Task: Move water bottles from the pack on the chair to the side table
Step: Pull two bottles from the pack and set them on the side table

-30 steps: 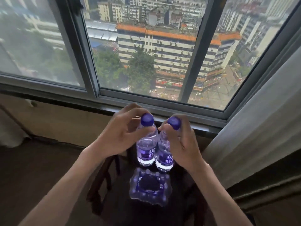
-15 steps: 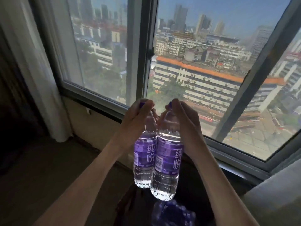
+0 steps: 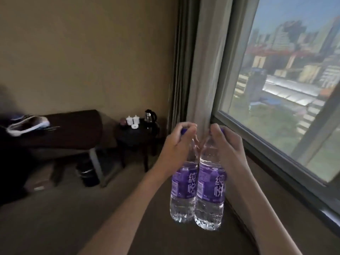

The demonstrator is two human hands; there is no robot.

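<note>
Window right; hands gripping bottles' necks.

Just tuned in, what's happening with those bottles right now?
A person is carrying two water bottles by their necks, the left hand gripping the left bottle and the right hand gripping the right bottle. Both hang upright, side by side in mid-air. The side table ahead holds cups and a kettle.
</note>
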